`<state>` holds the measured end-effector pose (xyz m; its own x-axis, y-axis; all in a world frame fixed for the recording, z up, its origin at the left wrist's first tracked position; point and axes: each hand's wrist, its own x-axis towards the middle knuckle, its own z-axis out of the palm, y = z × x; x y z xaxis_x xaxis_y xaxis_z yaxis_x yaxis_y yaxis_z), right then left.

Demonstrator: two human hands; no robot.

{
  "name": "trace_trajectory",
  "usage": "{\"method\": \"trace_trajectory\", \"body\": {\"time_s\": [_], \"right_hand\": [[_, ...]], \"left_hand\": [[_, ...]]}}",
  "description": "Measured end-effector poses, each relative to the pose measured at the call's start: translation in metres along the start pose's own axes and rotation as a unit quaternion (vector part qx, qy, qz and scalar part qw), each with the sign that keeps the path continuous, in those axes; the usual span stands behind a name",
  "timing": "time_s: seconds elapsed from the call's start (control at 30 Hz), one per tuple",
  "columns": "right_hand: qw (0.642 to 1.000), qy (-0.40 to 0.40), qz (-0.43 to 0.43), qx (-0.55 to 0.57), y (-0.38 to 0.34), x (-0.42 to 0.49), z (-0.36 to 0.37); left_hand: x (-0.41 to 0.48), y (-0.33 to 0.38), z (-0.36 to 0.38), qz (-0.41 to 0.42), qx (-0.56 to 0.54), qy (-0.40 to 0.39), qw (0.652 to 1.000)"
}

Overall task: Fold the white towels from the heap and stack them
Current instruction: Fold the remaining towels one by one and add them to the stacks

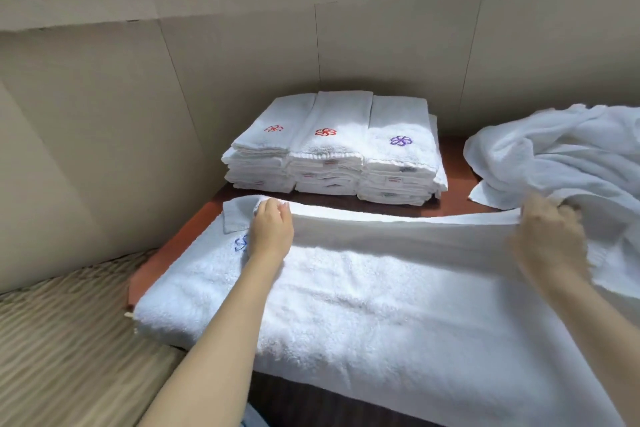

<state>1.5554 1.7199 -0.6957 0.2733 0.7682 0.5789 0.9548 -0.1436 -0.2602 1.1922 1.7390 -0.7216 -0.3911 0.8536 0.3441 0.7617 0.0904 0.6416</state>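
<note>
Left hand [271, 230] is pinching the far edge of the towel [346, 298] near its left end, fingers closed on the hem beside a turned-over corner and a blue emblem [241, 243]. Right hand [545, 236] is clenching the same far edge toward the right end (motion-blurred, but fist looks shut on cloth). Towel is lying spread on the desk [450, 163], long axis running 9 to 3 o'clock, edge pulled taut between both hands. Both are gripping the 12 o'clock edge, so the next fold probably comes toward 6 o'clock, or end to end along the long axis. Stacks of folded towels [332, 146] are sitting at 12 o'clock, nearer the left hand. Unfolded heap [561, 152] is at 2 o'clock, just beyond the right hand, apparently touching the spread towel.
</note>
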Motion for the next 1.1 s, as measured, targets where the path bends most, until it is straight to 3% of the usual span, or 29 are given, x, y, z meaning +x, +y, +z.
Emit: {"method": "trace_trajectory", "body": {"time_s": [0.27,0.43,0.5,0.7,0.8,0.93,1.1], "right_hand": [[0.996,-0.079,0.045,0.018,-0.003,-0.036,-0.041],[0.960,-0.266,0.063,-0.066,-0.001,-0.058,-0.058],[0.946,-0.306,0.055,-0.091,0.000,-0.064,-0.060],[0.950,-0.274,0.036,-0.141,0.001,-0.071,-0.055],[0.946,-0.228,-0.084,-0.213,-0.002,-0.075,-0.042],[0.930,-0.244,-0.199,-0.188,-0.013,-0.079,-0.022],[0.928,-0.283,-0.203,-0.135,-0.019,-0.075,-0.011]], "left_hand": [[-0.034,-0.018,-0.040,0.012,0.025,0.002,1.000],[-0.045,-0.029,-0.052,-0.031,0.056,-0.033,0.997],[-0.048,-0.033,-0.052,-0.040,0.064,-0.059,0.995],[-0.044,-0.046,-0.048,-0.045,0.124,-0.109,0.985],[-0.037,-0.051,-0.050,-0.060,0.120,-0.093,0.987],[-0.030,-0.053,-0.050,-0.030,0.172,-0.069,0.982],[-0.027,-0.042,-0.047,0.025,0.208,-0.015,0.978]]}}
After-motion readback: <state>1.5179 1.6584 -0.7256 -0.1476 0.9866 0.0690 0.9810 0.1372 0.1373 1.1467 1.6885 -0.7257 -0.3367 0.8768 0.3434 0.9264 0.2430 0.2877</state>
